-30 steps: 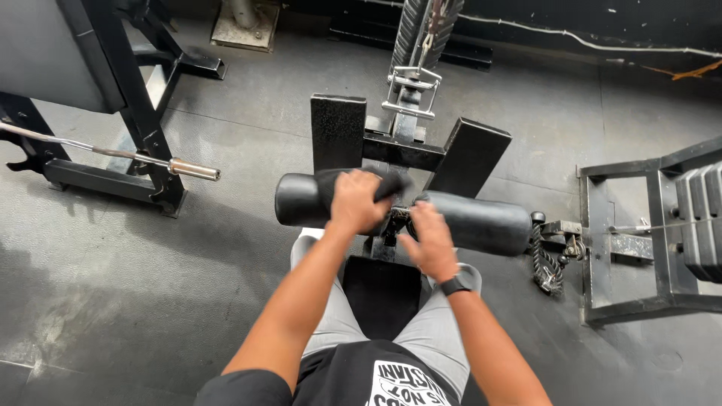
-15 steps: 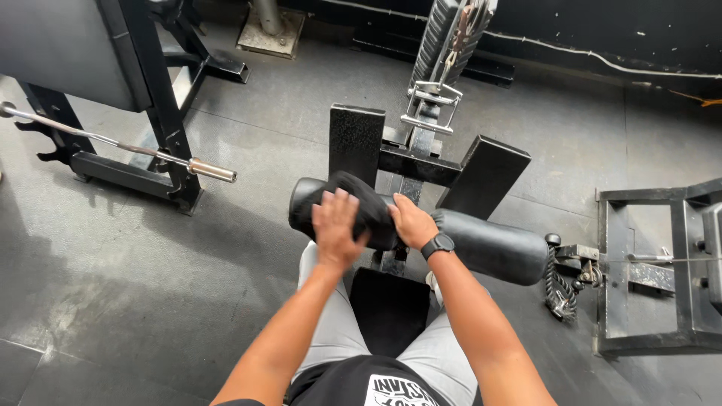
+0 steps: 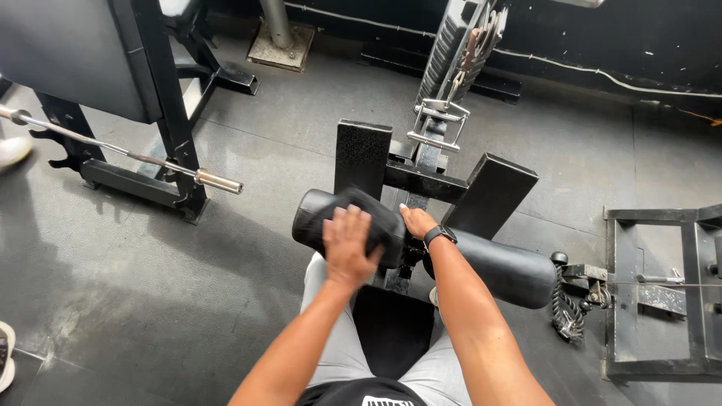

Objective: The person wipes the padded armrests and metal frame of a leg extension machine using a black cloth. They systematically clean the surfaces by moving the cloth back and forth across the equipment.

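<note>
Wiping down the black roller pad (image 3: pixel 519 271) of a seated gym machine, a person leans over it with both hands.

Off to the left, a barbell (image 3: pixel 128 154) rests on its black rack (image 3: pixel 169 113), well apart from the work. The left hand (image 3: pixel 350 244) lies flat with fingers spread, pressing a dark cloth (image 3: pixel 376 218) onto the left end of the pad so the palm bears down on it. Just beside it, the right hand (image 3: pixel 417 222), a watch (image 3: pixel 438 237) on its wrist, rests near the machine's centre post, seemingly to steady it; I cannot tell whether its fingers grip anything. A coiled rope handle (image 3: pixel 565 312) lies on the floor to the right.
</note>
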